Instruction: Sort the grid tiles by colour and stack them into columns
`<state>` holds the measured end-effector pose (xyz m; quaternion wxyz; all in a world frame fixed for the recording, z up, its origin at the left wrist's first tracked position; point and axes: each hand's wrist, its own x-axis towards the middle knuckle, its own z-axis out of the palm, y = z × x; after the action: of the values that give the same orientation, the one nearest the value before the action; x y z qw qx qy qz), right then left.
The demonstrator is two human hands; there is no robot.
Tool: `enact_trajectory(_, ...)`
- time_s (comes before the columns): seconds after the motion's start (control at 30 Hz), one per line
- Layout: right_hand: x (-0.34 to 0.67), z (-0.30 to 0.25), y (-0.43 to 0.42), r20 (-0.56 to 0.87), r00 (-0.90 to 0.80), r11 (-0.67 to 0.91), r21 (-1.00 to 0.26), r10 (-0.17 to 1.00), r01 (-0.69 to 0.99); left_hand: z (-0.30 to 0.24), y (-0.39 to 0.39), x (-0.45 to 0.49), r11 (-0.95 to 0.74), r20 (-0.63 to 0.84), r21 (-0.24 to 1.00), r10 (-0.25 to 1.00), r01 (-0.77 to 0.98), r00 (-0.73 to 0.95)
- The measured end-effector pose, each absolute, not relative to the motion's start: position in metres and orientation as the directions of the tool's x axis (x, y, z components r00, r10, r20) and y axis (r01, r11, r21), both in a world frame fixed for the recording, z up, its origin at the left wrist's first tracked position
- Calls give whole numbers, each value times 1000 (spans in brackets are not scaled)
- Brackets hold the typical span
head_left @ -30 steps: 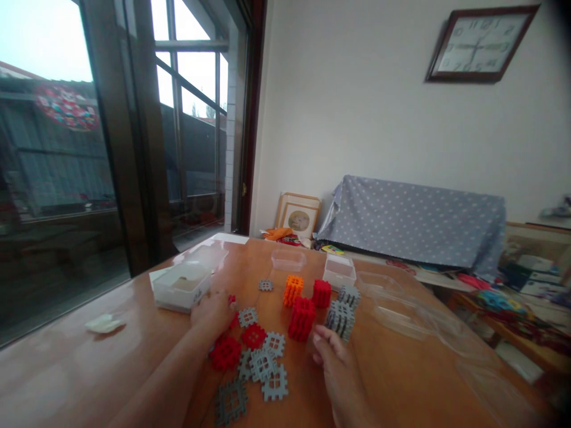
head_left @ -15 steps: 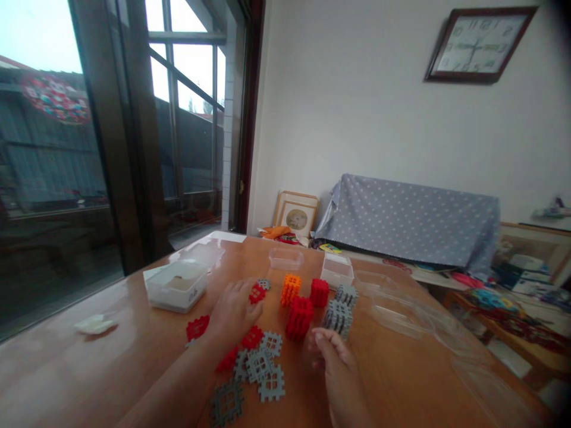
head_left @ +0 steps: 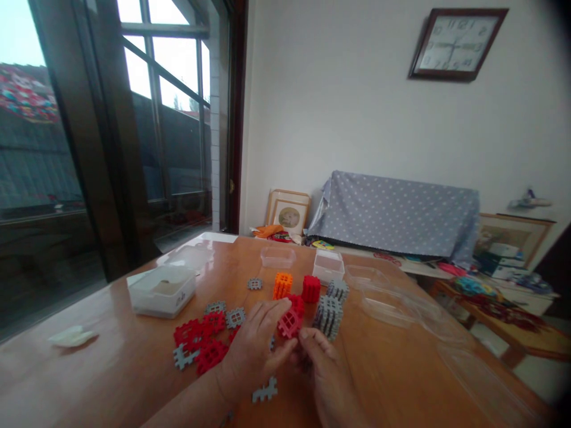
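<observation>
My left hand (head_left: 256, 346) and my right hand (head_left: 319, 362) meet over the wooden table (head_left: 111, 368), both pinching one flat red waffle tile (head_left: 289, 323) held upright between them. Just behind it stand a red cube (head_left: 311, 288), an orange cube (head_left: 282, 285) and two grey cubes (head_left: 329, 314). Loose red tiles (head_left: 198, 340) and grey tiles (head_left: 234, 317) lie to the left of my left hand. Another grey tile (head_left: 265, 390) lies below my left wrist.
A white lidded box (head_left: 161, 291) stands at the left, with a white scrap (head_left: 71, 336) nearer the edge. Clear plastic tubs (head_left: 328, 267) and lids (head_left: 383, 303) sit at the back and right. A covered sofa (head_left: 397, 217) and clutter lie beyond the table.
My left hand has swept from the white box rightward with a red tile, and now both hands hold it in front of the cubes. The view has shifted right.
</observation>
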<state>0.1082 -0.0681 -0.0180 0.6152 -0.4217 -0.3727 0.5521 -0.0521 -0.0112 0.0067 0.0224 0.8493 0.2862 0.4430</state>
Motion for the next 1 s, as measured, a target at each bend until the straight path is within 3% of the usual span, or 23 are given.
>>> enact_trajectory(0.17,111,-20,-66,-2,103,39,-917,995,-398,1,-13,-51,-841,726,289,504,457,469)
enact_trajectory(0.43,120,-22,-61,-12,196,59,-935,980,-350,2,-7,-57,-821,611,387,570,420,549)
enact_trajectory(0.67,121,-19,-62,3,175,51,-960,985,-274,19,-5,-71,-812,532,415,583,411,614)
enact_trajectory(1.0,122,-23,-60,-5,193,50,-959,981,-277,21,-4,-74,-780,490,445,623,440,610)
